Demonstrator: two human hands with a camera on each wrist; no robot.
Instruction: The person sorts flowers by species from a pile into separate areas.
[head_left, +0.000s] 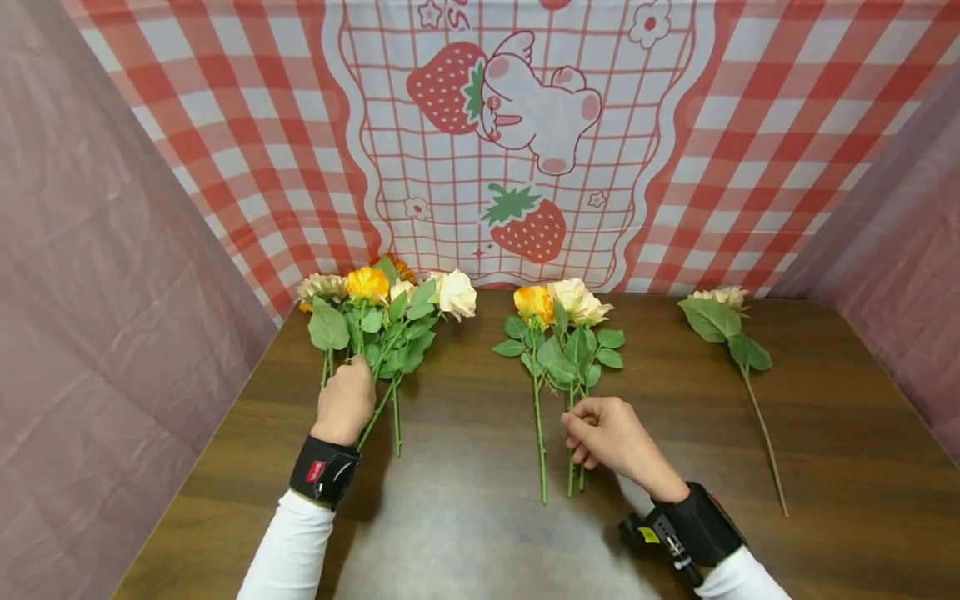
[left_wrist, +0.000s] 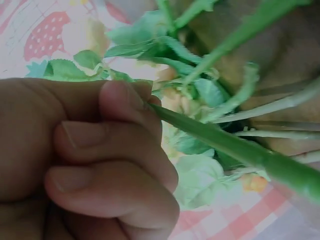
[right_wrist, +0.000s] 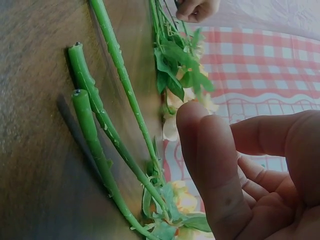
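In the head view my left hand (head_left: 347, 402) is at the lower part of the left group of artificial roses. The left wrist view shows its thumb and forefinger pinching a green rose stem (left_wrist: 215, 132); which bloom it bears I cannot tell. That group has orange roses (head_left: 367, 284) and a cream rose (head_left: 456, 294). My right hand (head_left: 615, 437) hovers by the stems of the middle group, an orange rose (head_left: 534, 303) and cream roses (head_left: 577, 302). Its fingers are loosely bent and hold nothing; the green stems (right_wrist: 92, 131) lie apart from them in the right wrist view.
A single pale flower (head_left: 723, 298) with a long stem lies at the right of the brown wooden table (head_left: 465, 533). Behind the table hangs a red-and-white checked cloth (head_left: 750, 150) with strawberry prints. Pink curtains (head_left: 112, 292) stand at both sides.
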